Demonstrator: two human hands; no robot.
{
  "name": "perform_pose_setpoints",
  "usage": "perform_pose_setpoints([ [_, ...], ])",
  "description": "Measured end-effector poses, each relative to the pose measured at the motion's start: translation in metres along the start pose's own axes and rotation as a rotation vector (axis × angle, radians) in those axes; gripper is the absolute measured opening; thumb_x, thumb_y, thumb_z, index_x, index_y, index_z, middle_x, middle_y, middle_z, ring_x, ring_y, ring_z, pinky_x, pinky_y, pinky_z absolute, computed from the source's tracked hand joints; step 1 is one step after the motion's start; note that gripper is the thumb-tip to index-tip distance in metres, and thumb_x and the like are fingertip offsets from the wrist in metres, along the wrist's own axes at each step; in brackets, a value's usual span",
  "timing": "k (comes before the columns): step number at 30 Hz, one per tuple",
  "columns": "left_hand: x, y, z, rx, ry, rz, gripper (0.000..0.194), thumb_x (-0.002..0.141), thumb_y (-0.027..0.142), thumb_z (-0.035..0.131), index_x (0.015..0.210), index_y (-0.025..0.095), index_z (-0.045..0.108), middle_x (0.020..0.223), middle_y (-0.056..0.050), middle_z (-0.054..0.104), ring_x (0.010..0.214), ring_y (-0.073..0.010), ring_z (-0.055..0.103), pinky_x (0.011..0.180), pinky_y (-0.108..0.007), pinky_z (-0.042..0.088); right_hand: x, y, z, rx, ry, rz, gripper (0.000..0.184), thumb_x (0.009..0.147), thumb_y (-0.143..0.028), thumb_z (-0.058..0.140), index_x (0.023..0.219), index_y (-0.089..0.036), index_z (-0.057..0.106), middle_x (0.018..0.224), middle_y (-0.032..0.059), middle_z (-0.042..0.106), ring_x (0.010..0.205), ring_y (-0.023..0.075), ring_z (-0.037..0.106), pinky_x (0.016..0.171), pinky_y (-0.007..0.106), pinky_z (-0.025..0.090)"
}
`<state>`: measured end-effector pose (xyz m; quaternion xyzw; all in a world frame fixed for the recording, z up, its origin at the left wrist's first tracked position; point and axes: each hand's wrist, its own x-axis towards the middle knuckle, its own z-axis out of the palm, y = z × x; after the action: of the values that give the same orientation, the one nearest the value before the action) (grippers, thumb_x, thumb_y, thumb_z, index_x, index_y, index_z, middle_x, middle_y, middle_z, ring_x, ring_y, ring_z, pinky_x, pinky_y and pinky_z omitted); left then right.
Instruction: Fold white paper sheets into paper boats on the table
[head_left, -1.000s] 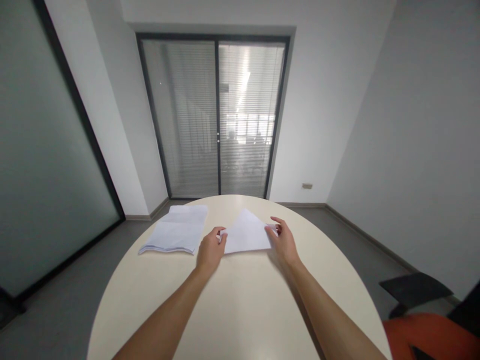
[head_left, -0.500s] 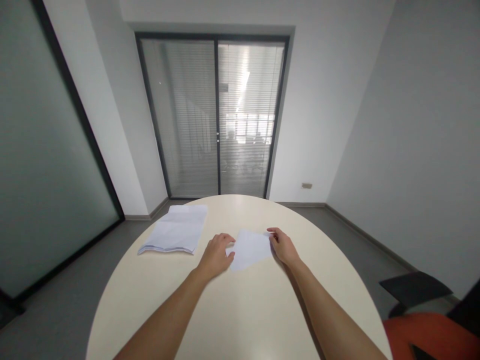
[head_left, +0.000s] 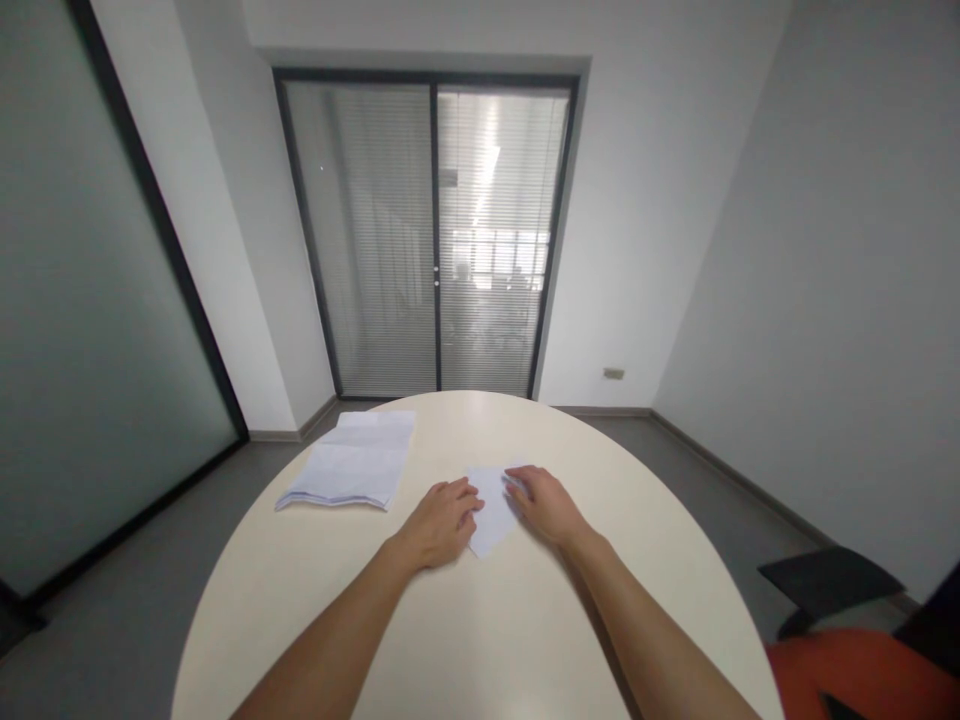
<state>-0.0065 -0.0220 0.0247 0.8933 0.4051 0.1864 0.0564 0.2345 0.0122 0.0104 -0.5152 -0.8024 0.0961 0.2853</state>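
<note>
Between my hands a small white sheet of paper point(head_left: 492, 512) lies on the table, with a pointed corner towards me. My left hand point(head_left: 441, 522) rests on its left edge, fingers curled and thumb close to them, gripping the paper there. From the right, my right hand point(head_left: 549, 508) reaches over the sheet and holds its right side, index finger and thumb on the paper. The hand hides part of that edge.
A stack of white paper point(head_left: 352, 458) lies on the left of the round cream table point(head_left: 480, 640). An orange chair with a black armrest point(head_left: 831, 582) stands at the right. Glass doors with blinds point(head_left: 435, 235) are beyond the table.
My right hand has moved left across the paper, and its right side has come in with it. The visible paper is narrower. My left fingers have closed further on the left edge.
</note>
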Motion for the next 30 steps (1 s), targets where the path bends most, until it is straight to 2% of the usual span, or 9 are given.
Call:
perform_pose_setpoints([
  [2,0.0,0.001,-0.003,0.005,-0.001,0.038,0.035,0.089,0.017,0.046,0.116,0.021,0.067,0.127,-0.007,0.064,0.125,-0.0227,0.052,0.111,-0.041,0.037,-0.004,-0.011,0.003,-0.031,-0.121,-0.09,0.04,0.097,-0.039,0.046,0.126,-0.018,0.065,0.132,0.0128,0.064,0.122,0.0265,0.056,0.108,0.041,0.039],
  [5,0.001,0.003,-0.004,-0.022,-0.018,0.083,0.031,0.088,0.015,0.047,0.11,0.021,0.068,0.114,-0.006,0.065,0.113,-0.0213,0.057,0.107,-0.037,0.039,-0.009,-0.019,0.006,-0.053,-0.211,-0.069,0.051,0.098,-0.047,0.043,0.138,-0.019,0.056,0.148,0.014,0.05,0.139,0.0299,0.042,0.115,0.051,0.029],
  [8,0.002,0.003,-0.001,-0.07,-0.001,0.066,0.029,0.088,0.013,0.045,0.107,0.022,0.065,0.11,-0.005,0.063,0.106,-0.02,0.057,0.101,-0.034,0.044,-0.01,-0.018,0.005,-0.035,-0.26,-0.059,0.047,0.1,-0.046,0.039,0.139,-0.024,0.055,0.149,0.0106,0.049,0.141,0.0303,0.039,0.115,0.057,0.024],
  [14,0.0,0.0,0.005,-0.145,0.037,0.069,0.021,0.084,0.015,0.053,0.104,0.021,0.059,0.121,-0.007,0.061,0.118,-0.0224,0.053,0.106,-0.037,0.041,-0.006,-0.017,0.001,0.066,-0.269,-0.232,0.042,0.09,-0.026,0.053,0.132,-0.021,0.059,0.135,0.0101,0.062,0.129,0.0269,0.052,0.11,0.045,0.036],
  [18,-0.003,0.001,0.003,-0.196,0.021,0.063,0.025,0.082,0.024,0.061,0.106,0.021,0.055,0.13,-0.01,0.058,0.124,-0.0252,0.051,0.109,-0.04,0.039,-0.005,-0.021,0.003,0.077,-0.248,-0.296,0.036,0.085,-0.025,0.06,0.122,-0.022,0.063,0.127,0.0092,0.065,0.118,0.0251,0.058,0.107,0.042,0.04],
  [20,-0.003,0.002,0.002,-0.196,0.012,0.063,0.026,0.082,0.027,0.063,0.106,0.022,0.054,0.129,-0.01,0.059,0.123,-0.0262,0.051,0.107,-0.041,0.04,-0.005,-0.022,0.005,0.03,-0.246,-0.257,0.037,0.089,-0.029,0.055,0.125,-0.021,0.062,0.134,0.0109,0.061,0.125,0.0269,0.053,0.109,0.046,0.036],
  [24,-0.003,0.002,0.002,-0.191,0.014,0.055,0.028,0.079,0.026,0.066,0.104,0.023,0.054,0.132,-0.009,0.058,0.125,-0.0267,0.05,0.108,-0.041,0.04,-0.006,-0.023,0.008,-0.07,-0.293,-0.055,0.048,0.096,-0.037,0.044,0.141,-0.024,0.05,0.153,0.0104,0.043,0.143,0.0314,0.034,0.115,0.059,0.022],
  [27,-0.004,0.001,0.004,-0.188,0.006,0.056,0.03,0.079,0.027,0.067,0.106,0.022,0.054,0.136,-0.01,0.056,0.128,-0.0264,0.049,0.109,-0.041,0.039,-0.006,-0.024,0.006,-0.121,-0.304,0.057,0.055,0.097,-0.045,0.04,0.148,-0.022,0.044,0.158,0.0082,0.036,0.148,0.0338,0.024,0.118,0.059,0.016],
  [30,-0.005,-0.001,0.003,-0.174,-0.013,0.065,0.029,0.082,0.027,0.065,0.109,0.022,0.055,0.141,-0.011,0.054,0.131,-0.0262,0.047,0.112,-0.042,0.036,-0.005,-0.025,0.003,-0.157,-0.279,0.113,0.057,0.098,-0.047,0.039,0.148,-0.021,0.044,0.158,0.0082,0.036,0.148,0.0346,0.022,0.118,0.057,0.016],
])
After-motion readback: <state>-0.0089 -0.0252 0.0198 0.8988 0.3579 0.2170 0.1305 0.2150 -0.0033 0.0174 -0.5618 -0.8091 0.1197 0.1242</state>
